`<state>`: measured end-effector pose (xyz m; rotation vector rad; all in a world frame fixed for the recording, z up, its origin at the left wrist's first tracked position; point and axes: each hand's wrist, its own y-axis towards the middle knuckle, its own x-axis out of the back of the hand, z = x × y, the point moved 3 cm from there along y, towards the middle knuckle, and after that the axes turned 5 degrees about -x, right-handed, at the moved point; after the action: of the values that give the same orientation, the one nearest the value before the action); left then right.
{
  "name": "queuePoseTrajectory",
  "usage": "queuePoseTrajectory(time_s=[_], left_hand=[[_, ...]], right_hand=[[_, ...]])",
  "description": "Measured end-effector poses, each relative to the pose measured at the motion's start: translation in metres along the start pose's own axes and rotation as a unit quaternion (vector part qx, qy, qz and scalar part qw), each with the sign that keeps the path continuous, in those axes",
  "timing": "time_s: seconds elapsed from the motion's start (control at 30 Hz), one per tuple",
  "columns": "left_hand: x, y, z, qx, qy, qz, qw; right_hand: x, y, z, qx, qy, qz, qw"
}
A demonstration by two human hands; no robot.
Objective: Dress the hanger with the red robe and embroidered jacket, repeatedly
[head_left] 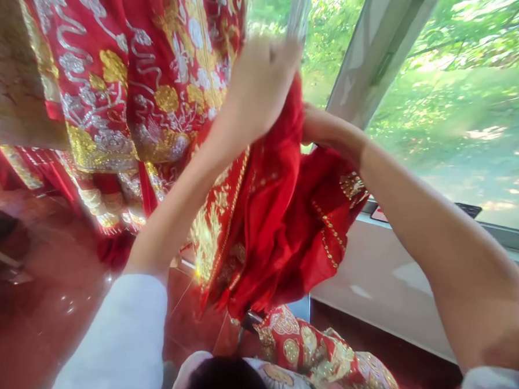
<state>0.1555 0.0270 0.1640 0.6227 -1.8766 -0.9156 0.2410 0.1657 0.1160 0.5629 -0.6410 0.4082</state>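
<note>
My left hand (263, 87), blurred by motion, is raised in a closed fist at the top of a red garment (271, 207) with gold embroidery and gold beaded trim. From the fist the cloth hangs down in loose folds. My right hand (321, 125) is at the garment's upper right side, closed on the cloth, its fingers mostly hidden behind the folds. Gathered red fabric hangs below that wrist.
Red garments (139, 83) with silver and gold embroidery hang at the left. A window (454, 123) fills the right, with a dark flat object (468, 210) on its sill. Below lies red-and-gold patterned cloth (321, 351) above a red tiled floor (61, 317).
</note>
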Motion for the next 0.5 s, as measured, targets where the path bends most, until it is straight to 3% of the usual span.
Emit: queuePoseTrajectory(time_s=[0.1, 0.13, 0.23, 0.3, 0.4, 0.5], left_hand=[[-0.031, -0.032, 0.035, -0.03, -0.041, 0.204, 0.978], [-0.033, -0.039, 0.053, -0.031, -0.035, 0.197, 0.979], [-0.023, -0.052, 0.112, -0.03, 0.056, 0.001, 0.998], [-0.017, -0.059, 0.149, -0.01, 0.112, -0.076, 0.991], [-0.023, -0.066, 0.193, 0.024, 0.112, -0.049, 0.992], [-0.028, -0.068, 0.215, 0.028, 0.112, -0.041, 0.992]], right_hand=[[0.006, -0.002, -0.002, 0.038, -0.04, -0.009, 0.998], [0.011, -0.004, -0.004, 0.039, -0.041, -0.016, 0.998], [0.027, -0.015, -0.015, 0.046, 0.003, -0.04, 0.998], [0.034, -0.027, -0.026, 0.052, 0.012, -0.045, 0.998], [0.033, -0.044, -0.04, 0.053, -0.026, -0.041, 0.997], [0.027, -0.052, -0.046, 0.052, -0.036, -0.06, 0.996]])
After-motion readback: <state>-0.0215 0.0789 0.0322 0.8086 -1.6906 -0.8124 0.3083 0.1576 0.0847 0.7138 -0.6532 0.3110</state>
